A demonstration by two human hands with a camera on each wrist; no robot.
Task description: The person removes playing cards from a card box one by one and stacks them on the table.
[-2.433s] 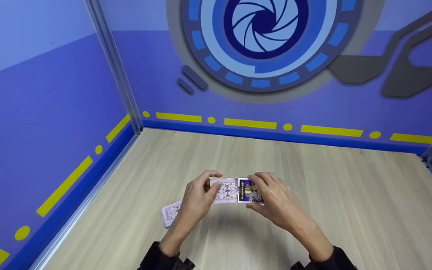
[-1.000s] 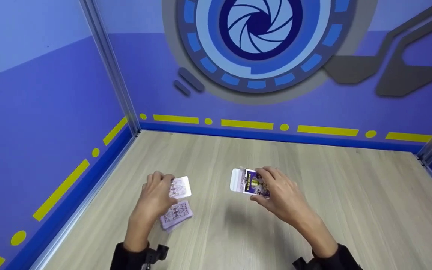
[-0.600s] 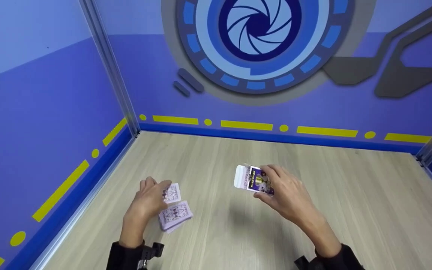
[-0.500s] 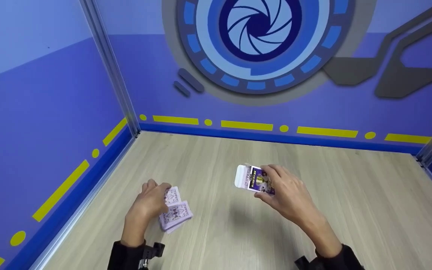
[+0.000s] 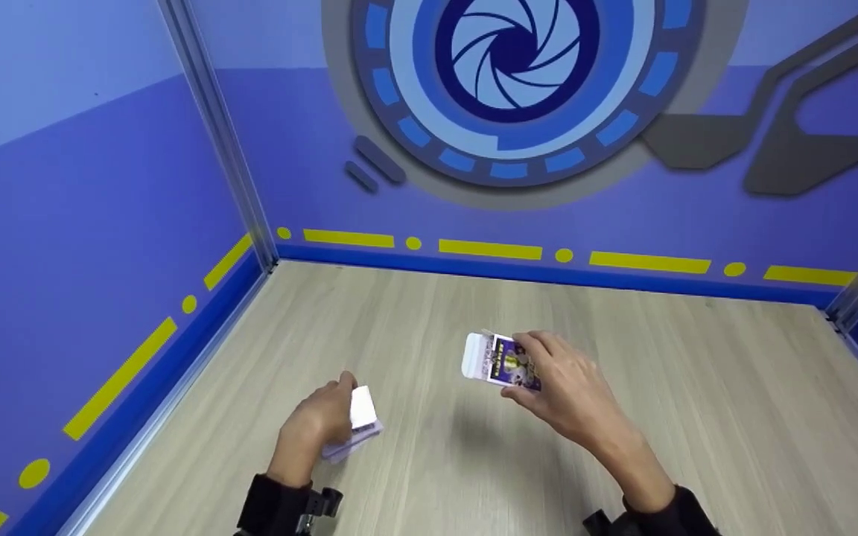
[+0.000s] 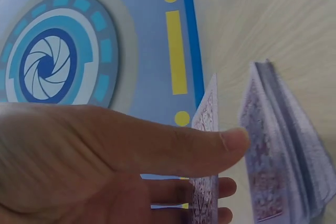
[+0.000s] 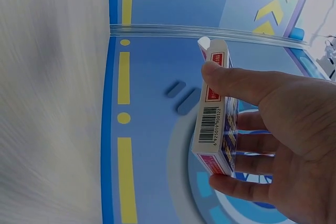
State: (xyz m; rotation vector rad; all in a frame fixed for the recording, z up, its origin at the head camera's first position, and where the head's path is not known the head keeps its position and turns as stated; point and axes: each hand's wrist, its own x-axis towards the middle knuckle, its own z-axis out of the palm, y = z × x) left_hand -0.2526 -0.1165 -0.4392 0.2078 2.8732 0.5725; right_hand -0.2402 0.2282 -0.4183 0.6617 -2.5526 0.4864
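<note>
My left hand (image 5: pixel 319 418) holds a thin piece of the deck, playing cards (image 5: pixel 363 408) with a purple-patterned back, between thumb and fingers. In the left wrist view these cards (image 6: pixel 205 198) stand on edge, apart from the pile beside them. That pile of playing cards (image 5: pixel 357 442) lies on the table, uneven at its edges and partly hidden by my left hand. My right hand (image 5: pixel 569 383) grips a purple and white card box (image 5: pixel 511 365) above the table, its end flap raised toward the left. The right wrist view shows the box's barcode side (image 7: pixel 208 124).
A light wood-grain table (image 5: pixel 429 476) carries the pile. Blue printed wall panels (image 5: pixel 287 149) close off the back and left, meeting at a metal corner post (image 5: pixel 224 134).
My left hand went left from the box with cards, down beside the pile, then back right over it. A pale card face now shows. My right hand still holds the box, barely shifted lately.
</note>
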